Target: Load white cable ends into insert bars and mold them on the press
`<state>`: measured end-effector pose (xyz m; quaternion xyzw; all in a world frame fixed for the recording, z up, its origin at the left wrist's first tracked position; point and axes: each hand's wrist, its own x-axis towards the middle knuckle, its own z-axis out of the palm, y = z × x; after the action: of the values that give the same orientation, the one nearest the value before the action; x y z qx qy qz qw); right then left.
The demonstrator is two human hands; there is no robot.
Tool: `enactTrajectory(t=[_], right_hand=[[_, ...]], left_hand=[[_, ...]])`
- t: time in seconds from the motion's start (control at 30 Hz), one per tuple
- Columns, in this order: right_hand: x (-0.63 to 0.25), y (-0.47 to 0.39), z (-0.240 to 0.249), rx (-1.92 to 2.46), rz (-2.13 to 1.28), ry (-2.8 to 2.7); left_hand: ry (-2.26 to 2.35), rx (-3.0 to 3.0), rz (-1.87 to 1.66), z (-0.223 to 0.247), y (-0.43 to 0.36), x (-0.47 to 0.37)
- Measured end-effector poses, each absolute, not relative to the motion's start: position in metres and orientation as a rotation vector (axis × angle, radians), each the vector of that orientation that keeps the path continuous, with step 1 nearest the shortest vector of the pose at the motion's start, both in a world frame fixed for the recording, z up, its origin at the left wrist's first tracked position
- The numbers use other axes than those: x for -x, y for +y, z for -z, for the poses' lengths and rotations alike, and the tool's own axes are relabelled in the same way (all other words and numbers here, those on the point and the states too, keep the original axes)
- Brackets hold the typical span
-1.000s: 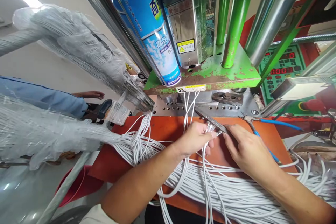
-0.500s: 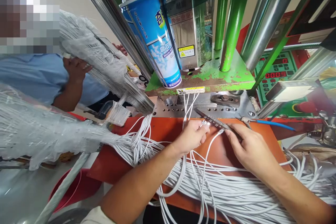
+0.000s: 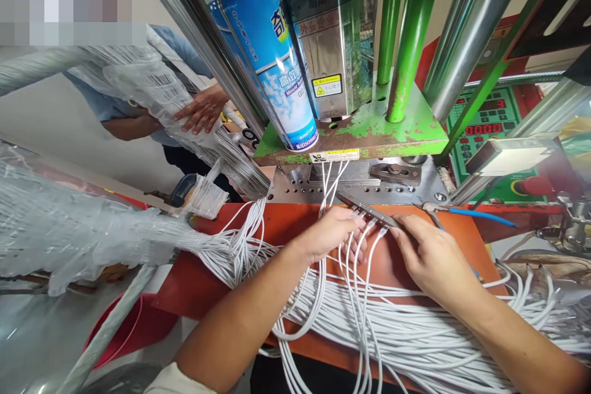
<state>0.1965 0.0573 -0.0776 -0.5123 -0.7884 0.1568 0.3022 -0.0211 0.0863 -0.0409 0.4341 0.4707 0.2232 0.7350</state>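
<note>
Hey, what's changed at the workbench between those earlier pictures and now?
Several white cables that were bunched in the left hand at first now sit spread along the metal strip. The display's lower number went from 0009 to 0000. A co-worker's hand has risen to the wrapped bundle. The right hand still holds the strip; the spray can stayed put.

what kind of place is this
Probably a factory workshop for making cables: a green press stands over the bench, a control panel with red digits sits to its right, and a thick bundle of white cables lies across the orange bench top.
</note>
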Motion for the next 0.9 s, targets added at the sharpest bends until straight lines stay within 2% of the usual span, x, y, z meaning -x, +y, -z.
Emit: enactTrajectory(t=[0.33,0.57,0.77,0.9], right_hand=[[-0.199,0.055,0.069,1.263,-0.495,-2.18],[-0.204,0.055,0.067,1.196,-0.669,-2.173],[-0.204,0.057,0.084,1.392,-0.406,-2.069],[-0.204,0.057,0.084,1.386,-0.403,-2.107]], left_hand=[[1.096,-0.895,-0.444,0.043,0.097,0.026],[1.109,-1.017,-0.461,0.045,0.091,0.022],[1.324,-1.164,-0.566,0.049,0.08,0.016],[1.41,-1.114,-0.618,0.05,0.08,0.016]])
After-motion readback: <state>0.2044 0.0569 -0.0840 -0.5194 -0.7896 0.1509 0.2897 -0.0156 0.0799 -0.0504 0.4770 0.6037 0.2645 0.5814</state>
